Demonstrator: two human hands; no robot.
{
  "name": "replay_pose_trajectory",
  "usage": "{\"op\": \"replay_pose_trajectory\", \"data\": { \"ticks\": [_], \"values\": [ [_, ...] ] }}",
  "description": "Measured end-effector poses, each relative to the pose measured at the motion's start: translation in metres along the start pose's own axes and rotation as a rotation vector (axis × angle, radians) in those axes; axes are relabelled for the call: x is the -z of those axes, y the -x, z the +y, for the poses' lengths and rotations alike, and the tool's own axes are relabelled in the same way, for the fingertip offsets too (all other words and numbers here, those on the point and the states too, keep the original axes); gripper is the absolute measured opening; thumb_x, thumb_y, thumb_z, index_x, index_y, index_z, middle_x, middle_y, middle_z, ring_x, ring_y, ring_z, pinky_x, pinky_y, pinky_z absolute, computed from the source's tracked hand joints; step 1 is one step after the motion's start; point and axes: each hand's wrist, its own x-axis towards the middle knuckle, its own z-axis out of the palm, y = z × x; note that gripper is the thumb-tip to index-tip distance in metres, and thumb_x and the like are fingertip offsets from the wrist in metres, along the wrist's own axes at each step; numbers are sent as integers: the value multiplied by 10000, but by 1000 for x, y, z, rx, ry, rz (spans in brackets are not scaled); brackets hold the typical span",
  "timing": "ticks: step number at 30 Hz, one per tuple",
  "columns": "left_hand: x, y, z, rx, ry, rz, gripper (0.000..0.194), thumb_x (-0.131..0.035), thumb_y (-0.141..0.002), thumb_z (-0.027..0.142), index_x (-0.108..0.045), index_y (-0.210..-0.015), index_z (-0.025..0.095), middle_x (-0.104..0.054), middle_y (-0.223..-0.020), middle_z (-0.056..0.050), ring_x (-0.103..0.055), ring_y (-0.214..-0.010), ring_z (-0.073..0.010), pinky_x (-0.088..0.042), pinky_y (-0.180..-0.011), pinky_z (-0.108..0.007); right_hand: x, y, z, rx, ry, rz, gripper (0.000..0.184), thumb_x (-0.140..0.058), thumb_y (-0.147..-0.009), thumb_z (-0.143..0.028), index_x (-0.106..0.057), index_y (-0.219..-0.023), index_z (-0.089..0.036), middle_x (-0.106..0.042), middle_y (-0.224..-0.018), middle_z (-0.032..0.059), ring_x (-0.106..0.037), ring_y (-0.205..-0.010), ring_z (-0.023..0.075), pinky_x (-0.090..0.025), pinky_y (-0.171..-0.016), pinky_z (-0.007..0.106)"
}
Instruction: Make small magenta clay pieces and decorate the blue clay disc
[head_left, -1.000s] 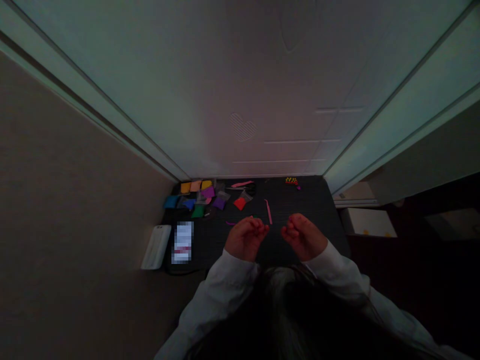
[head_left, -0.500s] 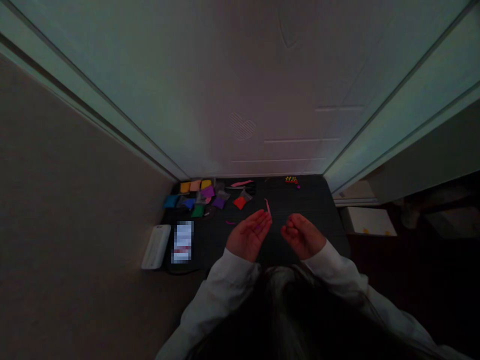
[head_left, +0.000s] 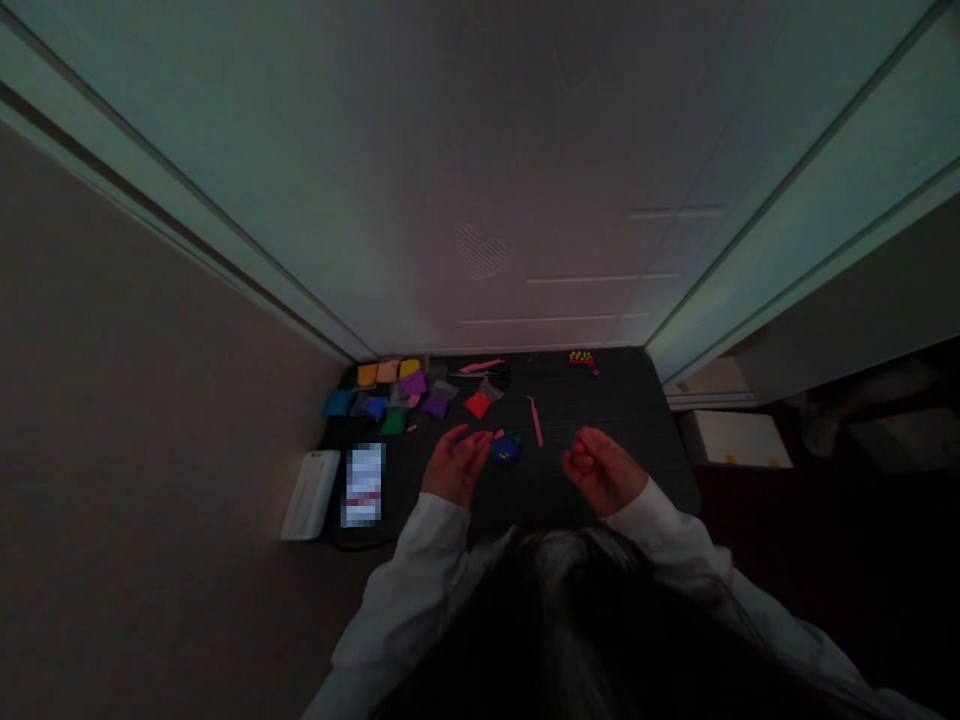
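Blue and green, a small lumpy piece (head_left: 505,447) now lies on the dark desk (head_left: 637,410) where the earlier views showed none, just beside the fingertips of the left hand (head_left: 456,466). That hand has shifted leftward and is half curled, with nothing visible in its grip. The right hand (head_left: 604,471) stays loosely closed in about the same spot; whether it holds anything cannot be told. Between the hands and a little farther away, a thin pink strip (head_left: 535,421) lies where it was. Beyond it sit a red packet (head_left: 478,404) and, to the left, a cluster of coloured packets (head_left: 390,395). A small group of yellow and red beads (head_left: 581,358) rests near the desk's far edge, against a white door (head_left: 480,180).
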Motion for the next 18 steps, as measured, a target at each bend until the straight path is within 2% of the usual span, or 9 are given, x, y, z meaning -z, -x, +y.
{"op": "replay_pose_trajectory", "data": {
  "ticks": [3,7,12,18],
  "values": [
    [32,-22,-8,-64,-71,187,158,-504,-649,73,-459,-775,157,-569,-620,-17,-580,-621,-118,-465,-598,-235,2,-2,1,-6,-4,7,25,-556,-637,-184,-533,-637,-173,-534,-541,-59,-432,-428,-2,-421,-662,212],
    [68,-42,-29,-21,-28,360,87,-524,-625,56,-477,-647,126,-550,-586,-5,-569,-583,-92,-461,-613,-205,4,-5,3,-20,0,24,46,-569,-623,-193,-528,-623,-172,-531,-532,-62,-431,-426,-1,-424,-657,214],
    [89,-51,-52,29,19,422,84,-451,-680,64,-496,-620,103,-554,-597,-35,-570,-645,-112,-458,-668,-235,7,-7,4,-6,9,24,48,-571,-620,-191,-528,-631,-175,-533,-535,-65,-430,-426,-2,-421,-660,218],
    [95,-51,-64,62,28,349,165,-438,-648,-20,-535,-658,112,-584,-647,-40,-570,-707,-118,-442,-725,-210,10,-9,4,-22,22,51,71,-590,-600,-200,-525,-611,-174,-529,-530,-69,-422,-417,-5,-423,-656,218]
  ]
}}
